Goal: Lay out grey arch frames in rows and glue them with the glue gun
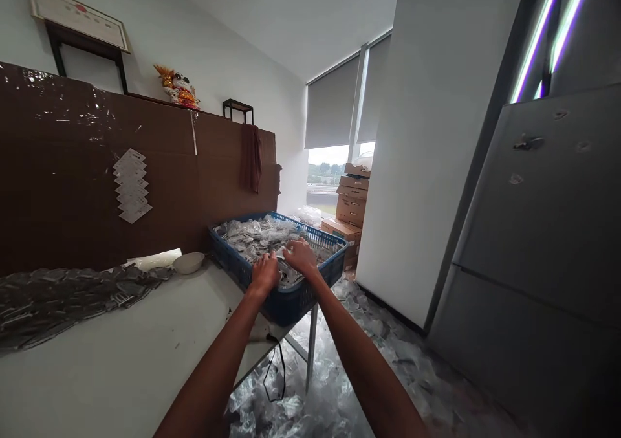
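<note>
Your left hand [266,272] and right hand [301,257] bend close together, fingers curled, over the near corner of the blue lattice-sided plastic crate [286,307] on the white-topped bench [145,367], though you cannot tell from here whether either pinches anything. The small, flat grey pieces in crinkled clear plastic film [256,236] lie heaped inside that crate, beneath and beyond your fingers. Each piece is probably light and stiff inside a soft, slippery wrapper, so take it by its firm edges rather than the loose film.
</note>
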Tool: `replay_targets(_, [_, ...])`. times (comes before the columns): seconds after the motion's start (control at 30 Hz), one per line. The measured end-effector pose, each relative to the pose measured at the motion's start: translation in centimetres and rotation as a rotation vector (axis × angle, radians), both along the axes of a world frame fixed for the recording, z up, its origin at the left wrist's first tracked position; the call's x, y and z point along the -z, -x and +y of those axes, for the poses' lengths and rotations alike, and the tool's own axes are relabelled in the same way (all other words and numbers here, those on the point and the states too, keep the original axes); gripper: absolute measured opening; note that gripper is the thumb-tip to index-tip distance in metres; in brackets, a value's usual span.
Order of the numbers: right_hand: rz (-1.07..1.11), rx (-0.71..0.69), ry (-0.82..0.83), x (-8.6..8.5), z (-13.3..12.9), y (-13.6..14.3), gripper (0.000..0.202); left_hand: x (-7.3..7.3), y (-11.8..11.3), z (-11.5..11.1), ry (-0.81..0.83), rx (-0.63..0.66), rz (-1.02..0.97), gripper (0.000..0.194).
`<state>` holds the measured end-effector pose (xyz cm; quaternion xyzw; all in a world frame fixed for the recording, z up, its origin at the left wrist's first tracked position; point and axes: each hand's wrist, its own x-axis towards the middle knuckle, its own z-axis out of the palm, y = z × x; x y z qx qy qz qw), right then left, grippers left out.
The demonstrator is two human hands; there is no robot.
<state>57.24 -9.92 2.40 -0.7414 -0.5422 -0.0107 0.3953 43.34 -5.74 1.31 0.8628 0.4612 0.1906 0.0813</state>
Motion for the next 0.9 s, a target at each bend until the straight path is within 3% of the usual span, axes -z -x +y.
replay_targets(0.23, [0.231, -0.045, -0.061, 0.6, -0.1, -1.3, 0.021, -0.9, 0.3, -0.8, 0.032, -0.022, 0.002, 0.038])
replay_targets(0.37, [0.292, 0.01, -0.095, 0.8, -0.1, -1.6, 0.017, -1.4, 0.6, -1.3, 0.047, -0.011, -0.019, 0.032])
replay_targets(0.5, [0.353, 0.097, -0.164, 0.9, -0.2, -2.0, 0.021, -1.6, 0.7, -1.5, 0.057, -0.004, -0.045, 0.039])
replay_targets(0.7, [0.453, 0.186, -0.263, 0.7, -0.6, -2.1, 0.038, -1.7, 0.9, -1.5, 0.111, 0.016, -0.056, 0.04])
replay_targets(0.8, [0.413, 0.248, -0.338, 0.4, -1.1, -1.5, 0.062, -1.8, 0.9, -1.5, 0.144, 0.043, -0.035, 0.032])
replay_targets(0.9, [0.286, 0.396, -0.369, 0.2, -1.7, -0.5, 0.092, -2.0, 0.9, -1.4, 0.155, 0.051, -0.021, 0.028])
